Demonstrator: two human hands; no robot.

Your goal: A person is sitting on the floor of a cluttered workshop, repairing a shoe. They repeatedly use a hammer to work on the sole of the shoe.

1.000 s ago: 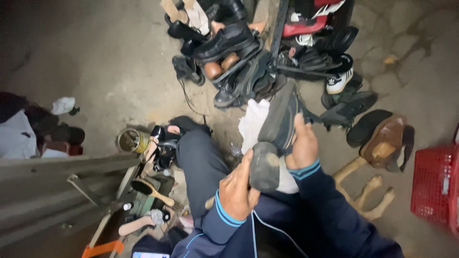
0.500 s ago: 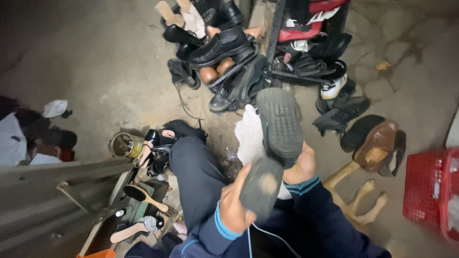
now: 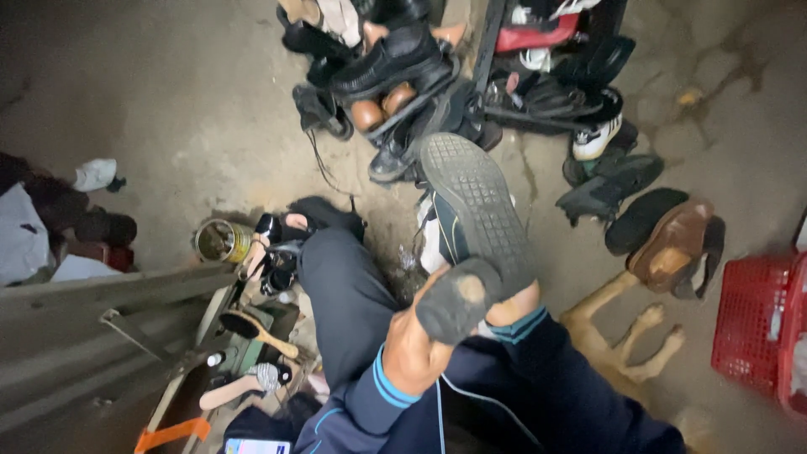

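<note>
The dark shoe (image 3: 475, 210) is held up over the person's lap, turned sole-upward so its grey, grid-patterned tread faces the camera, toe pointing away toward the far heap of footwear. The left hand (image 3: 420, 349) is wrapped around the heel end, where the worn heel block shows a pale scuffed patch; the right hand (image 3: 513, 309) is almost wholly hidden beneath the shoe, only a strip of it showing above the striped cuff, so it seems to support the shoe from below but I cannot tell how its fingers are set. As a judgement, the work on this shoe looks to be at an inspection or early stage: neither hand holds a tool, the sole appears unrepaired, and no glue or new heel piece can be made out. Near the left knee lie a wooden-handled brush (image 3: 255, 330), an open tin (image 3: 220, 241) and small bottles, untouched. Beyond, a jumbled pile of shoes (image 3: 395, 67) and a dark rack (image 3: 555, 59) crowd the far edge of the rough, stained concrete floor (image 3: 168, 101); a brown shoe (image 3: 670, 244) lies toward the right edge, just before a red plastic crate (image 3: 752, 328), with wooden shoe lasts (image 3: 626, 336) nearer the person.
</note>
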